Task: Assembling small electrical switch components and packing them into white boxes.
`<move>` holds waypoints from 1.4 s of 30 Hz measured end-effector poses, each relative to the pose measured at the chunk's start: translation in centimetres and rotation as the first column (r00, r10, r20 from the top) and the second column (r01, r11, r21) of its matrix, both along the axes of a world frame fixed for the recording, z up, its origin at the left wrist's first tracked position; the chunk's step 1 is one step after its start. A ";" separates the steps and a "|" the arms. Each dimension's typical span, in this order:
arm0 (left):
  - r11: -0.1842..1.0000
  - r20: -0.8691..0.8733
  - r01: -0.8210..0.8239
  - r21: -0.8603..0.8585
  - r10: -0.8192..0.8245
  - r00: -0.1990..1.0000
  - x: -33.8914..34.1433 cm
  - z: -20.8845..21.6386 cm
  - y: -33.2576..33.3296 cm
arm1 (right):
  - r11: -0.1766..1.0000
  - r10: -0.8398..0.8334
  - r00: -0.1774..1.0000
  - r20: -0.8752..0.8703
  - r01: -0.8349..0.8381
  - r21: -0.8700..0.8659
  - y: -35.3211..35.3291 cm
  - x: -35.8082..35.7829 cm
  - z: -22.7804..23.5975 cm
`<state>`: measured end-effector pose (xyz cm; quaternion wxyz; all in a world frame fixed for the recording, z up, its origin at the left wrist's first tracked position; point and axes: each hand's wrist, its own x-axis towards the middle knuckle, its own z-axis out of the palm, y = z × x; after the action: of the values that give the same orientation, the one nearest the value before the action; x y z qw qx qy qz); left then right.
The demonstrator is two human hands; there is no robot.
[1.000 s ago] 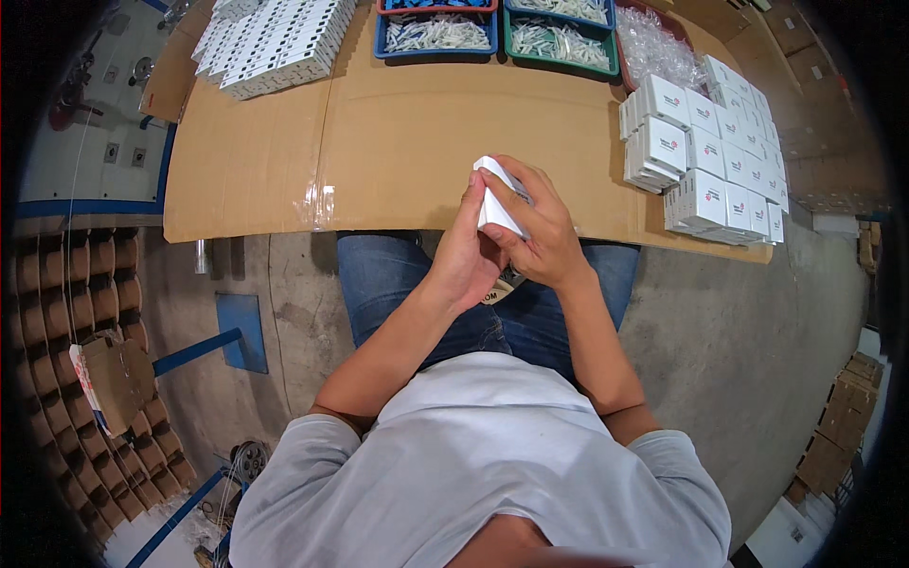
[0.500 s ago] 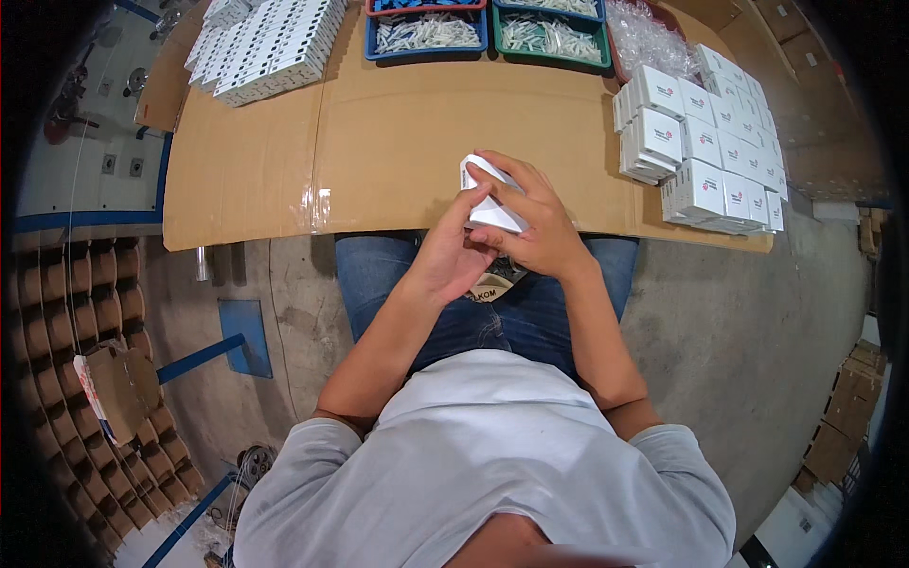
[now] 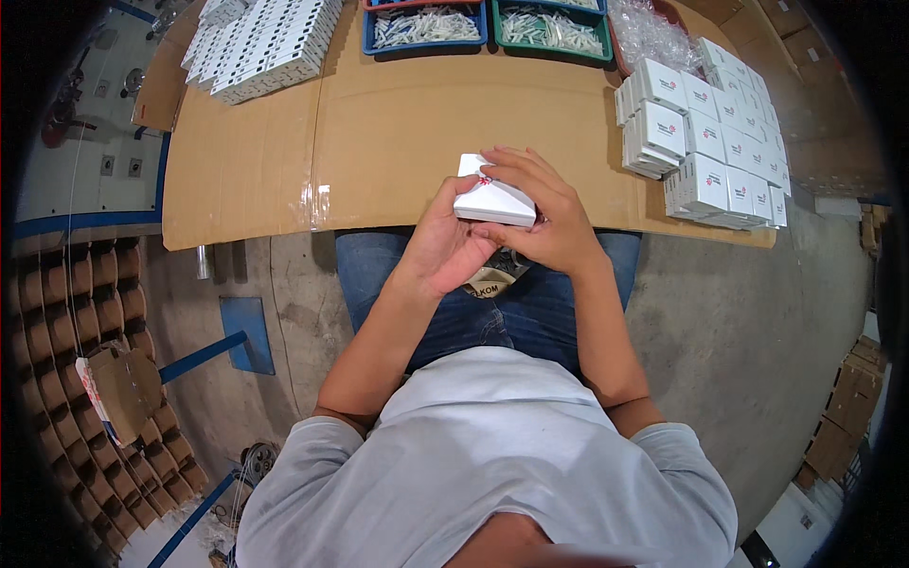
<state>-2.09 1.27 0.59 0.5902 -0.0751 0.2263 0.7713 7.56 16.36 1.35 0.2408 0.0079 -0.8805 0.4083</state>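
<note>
A small white box (image 3: 494,202) with a red mark on its top is held between my two hands, just over the near edge of the cardboard-covered table (image 3: 407,123). My left hand (image 3: 449,239) grips its left side, thumb on the upper face and the other fingers partly hidden beneath. From the right, my right hand (image 3: 547,210) wraps the box, fingers lying over its top and far side, thumb under the near edge.
Stacked white boxes (image 3: 705,142) stand at the table's right. More white boxes (image 3: 270,47) lie in rows at the far left. At the back are a blue tray (image 3: 426,50) and a green tray (image 3: 554,55) of small pale parts, beside clear plastic bags (image 3: 649,36).
The white box has turned in my hands, so its red-marked top and near side now show. My right fingers have shifted across it.
</note>
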 end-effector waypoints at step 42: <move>1.000 0.045 -0.012 0.025 0.010 0.999 1.3 -0.4 0.4 | 0.929 -0.078 0.997 0.017 0.078 -0.361 -0.4 0.1 -1.2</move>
<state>-0.78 1.69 0.19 0.5918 -0.0862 0.2025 0.7754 7.67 15.92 0.18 0.2532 -0.0720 -0.7901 0.5535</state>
